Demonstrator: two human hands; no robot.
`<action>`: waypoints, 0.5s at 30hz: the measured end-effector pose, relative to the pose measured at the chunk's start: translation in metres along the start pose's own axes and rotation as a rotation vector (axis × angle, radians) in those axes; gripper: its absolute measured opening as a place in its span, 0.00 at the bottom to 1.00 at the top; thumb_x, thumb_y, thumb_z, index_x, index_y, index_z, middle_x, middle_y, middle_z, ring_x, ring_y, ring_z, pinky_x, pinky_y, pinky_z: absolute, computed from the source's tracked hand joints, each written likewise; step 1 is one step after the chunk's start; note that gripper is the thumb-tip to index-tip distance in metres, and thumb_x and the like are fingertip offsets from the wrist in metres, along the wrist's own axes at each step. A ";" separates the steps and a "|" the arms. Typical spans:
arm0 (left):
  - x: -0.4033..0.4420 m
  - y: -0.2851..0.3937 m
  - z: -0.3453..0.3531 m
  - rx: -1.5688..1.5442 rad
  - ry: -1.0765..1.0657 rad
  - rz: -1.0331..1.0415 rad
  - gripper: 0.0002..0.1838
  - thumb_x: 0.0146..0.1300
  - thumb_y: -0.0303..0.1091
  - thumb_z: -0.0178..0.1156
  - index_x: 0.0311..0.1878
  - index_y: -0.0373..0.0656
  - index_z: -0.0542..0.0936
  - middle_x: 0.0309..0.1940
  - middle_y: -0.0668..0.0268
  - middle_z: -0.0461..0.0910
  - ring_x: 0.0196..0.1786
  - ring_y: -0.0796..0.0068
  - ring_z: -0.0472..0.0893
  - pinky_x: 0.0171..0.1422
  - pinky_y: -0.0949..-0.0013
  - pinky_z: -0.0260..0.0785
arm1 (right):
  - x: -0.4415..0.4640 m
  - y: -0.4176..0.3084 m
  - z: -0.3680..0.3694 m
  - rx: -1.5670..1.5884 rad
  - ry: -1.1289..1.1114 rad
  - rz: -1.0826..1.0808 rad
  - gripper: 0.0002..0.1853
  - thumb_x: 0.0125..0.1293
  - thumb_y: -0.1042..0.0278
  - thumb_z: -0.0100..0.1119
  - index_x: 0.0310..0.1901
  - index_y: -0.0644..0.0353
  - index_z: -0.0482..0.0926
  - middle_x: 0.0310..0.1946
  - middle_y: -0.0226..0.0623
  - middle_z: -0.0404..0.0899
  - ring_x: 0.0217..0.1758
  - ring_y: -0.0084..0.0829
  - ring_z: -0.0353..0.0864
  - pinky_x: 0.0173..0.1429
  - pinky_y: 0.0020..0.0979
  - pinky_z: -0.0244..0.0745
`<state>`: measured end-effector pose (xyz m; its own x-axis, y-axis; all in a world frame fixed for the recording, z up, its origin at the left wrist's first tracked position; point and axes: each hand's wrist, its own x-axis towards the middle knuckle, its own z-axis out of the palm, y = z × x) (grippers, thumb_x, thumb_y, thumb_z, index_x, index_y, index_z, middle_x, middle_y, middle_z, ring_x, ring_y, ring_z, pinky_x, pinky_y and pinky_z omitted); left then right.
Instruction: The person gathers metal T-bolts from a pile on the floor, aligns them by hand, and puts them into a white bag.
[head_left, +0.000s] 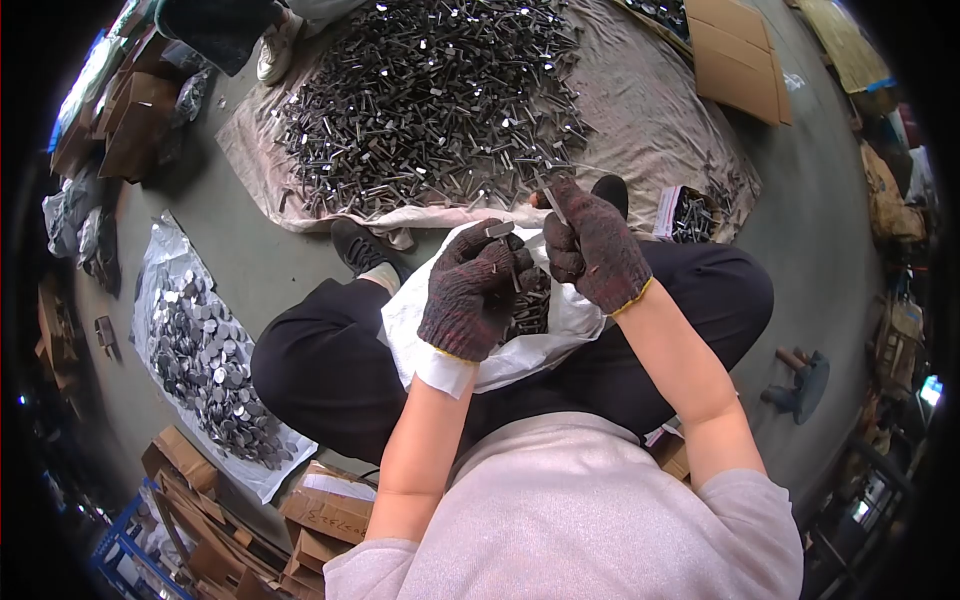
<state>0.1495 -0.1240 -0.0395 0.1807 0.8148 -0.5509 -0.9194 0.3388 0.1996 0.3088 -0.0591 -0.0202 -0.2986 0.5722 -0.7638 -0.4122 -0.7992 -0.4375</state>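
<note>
My left hand point(470, 290), in a dark knitted glove, is closed on a small metal pin with a flat head point(499, 230), whose shank points down past the fingers. My right hand point(597, 245), gloved alike, grips a thin metal rod point(553, 203) that slants up and left from the fingers. The two hands are apart, above a white bag point(404, 312) on my lap. Inside the bag, between my hands, lie several dark metal parts point(531, 312), partly hidden by the left hand.
A large pile of metal pins point(430, 100) covers a cloth point(650, 110) ahead. Many round metal discs point(215, 370) lie on a plastic sheet point(163, 245) at left. A small box point(668, 213) of parts stands beyond my right knee. Another person's shoe point(279, 48) is at upper left.
</note>
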 end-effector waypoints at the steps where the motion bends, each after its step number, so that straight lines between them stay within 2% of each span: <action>1: 0.000 -0.001 0.003 0.041 0.041 0.014 0.21 0.56 0.18 0.60 0.55 0.37 0.76 0.42 0.58 0.81 0.43 0.62 0.82 0.47 0.60 0.76 | -0.002 0.000 0.001 -0.139 -0.019 -0.121 0.12 0.71 0.53 0.59 0.39 0.53 0.80 0.17 0.21 0.66 0.13 0.18 0.59 0.19 0.26 0.54; 2: 0.000 -0.001 0.005 0.083 0.081 0.028 0.21 0.56 0.19 0.60 0.55 0.36 0.77 0.41 0.58 0.81 0.42 0.63 0.83 0.46 0.62 0.76 | -0.003 0.000 0.003 -0.279 -0.039 -0.243 0.12 0.69 0.54 0.63 0.37 0.54 0.81 0.18 0.22 0.70 0.15 0.18 0.62 0.19 0.26 0.58; 3: 0.001 -0.001 0.003 0.082 0.079 0.027 0.21 0.56 0.19 0.60 0.55 0.36 0.77 0.41 0.58 0.81 0.42 0.63 0.83 0.46 0.62 0.76 | -0.004 0.002 0.008 -0.279 -0.038 -0.245 0.12 0.69 0.54 0.63 0.37 0.54 0.81 0.18 0.22 0.70 0.15 0.18 0.62 0.19 0.26 0.58; 5: 0.003 -0.001 -0.004 0.277 -0.020 0.078 0.16 0.61 0.19 0.62 0.53 0.33 0.76 0.40 0.57 0.82 0.38 0.65 0.83 0.45 0.64 0.79 | -0.003 0.006 0.018 -0.762 0.027 -0.423 0.13 0.64 0.56 0.68 0.32 0.57 0.82 0.21 0.25 0.76 0.19 0.16 0.68 0.22 0.22 0.62; 9: -0.003 -0.003 0.008 0.490 0.036 0.220 0.16 0.61 0.20 0.63 0.53 0.32 0.76 0.40 0.58 0.83 0.37 0.67 0.83 0.45 0.66 0.78 | -0.002 0.011 0.017 -0.747 -0.091 -0.500 0.10 0.64 0.61 0.68 0.34 0.59 0.83 0.23 0.23 0.76 0.22 0.12 0.69 0.23 0.19 0.60; 11: -0.006 -0.003 0.008 0.470 0.055 0.237 0.16 0.60 0.20 0.63 0.52 0.33 0.77 0.40 0.59 0.83 0.40 0.70 0.83 0.46 0.68 0.77 | -0.014 0.005 0.026 -0.472 -0.070 -0.267 0.09 0.65 0.63 0.67 0.34 0.59 0.82 0.20 0.21 0.72 0.19 0.12 0.65 0.22 0.20 0.58; 12: -0.007 -0.004 0.007 0.469 0.056 0.237 0.16 0.60 0.20 0.63 0.52 0.33 0.77 0.40 0.59 0.83 0.40 0.70 0.83 0.46 0.68 0.77 | -0.013 0.003 0.023 -0.473 -0.070 -0.266 0.09 0.65 0.63 0.67 0.34 0.59 0.82 0.20 0.21 0.72 0.19 0.12 0.65 0.22 0.20 0.58; 14: -0.008 -0.005 0.006 0.433 0.041 0.260 0.15 0.63 0.25 0.63 0.53 0.36 0.77 0.43 0.60 0.83 0.41 0.72 0.82 0.45 0.71 0.75 | -0.012 -0.002 0.014 -0.235 -0.221 -0.053 0.09 0.65 0.62 0.66 0.34 0.58 0.81 0.16 0.19 0.67 0.15 0.13 0.60 0.20 0.20 0.56; 15: -0.009 -0.005 0.007 0.432 0.040 0.260 0.15 0.63 0.25 0.63 0.53 0.36 0.77 0.43 0.60 0.83 0.41 0.72 0.82 0.45 0.71 0.75 | -0.012 -0.002 0.012 -0.236 -0.221 -0.054 0.09 0.65 0.62 0.66 0.34 0.58 0.81 0.16 0.19 0.67 0.15 0.13 0.60 0.20 0.20 0.56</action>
<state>0.1551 -0.1297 -0.0299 -0.0565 0.8824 -0.4671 -0.7023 0.2974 0.6468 0.3032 -0.0618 -0.0050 -0.4721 0.6201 -0.6266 -0.2290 -0.7726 -0.5921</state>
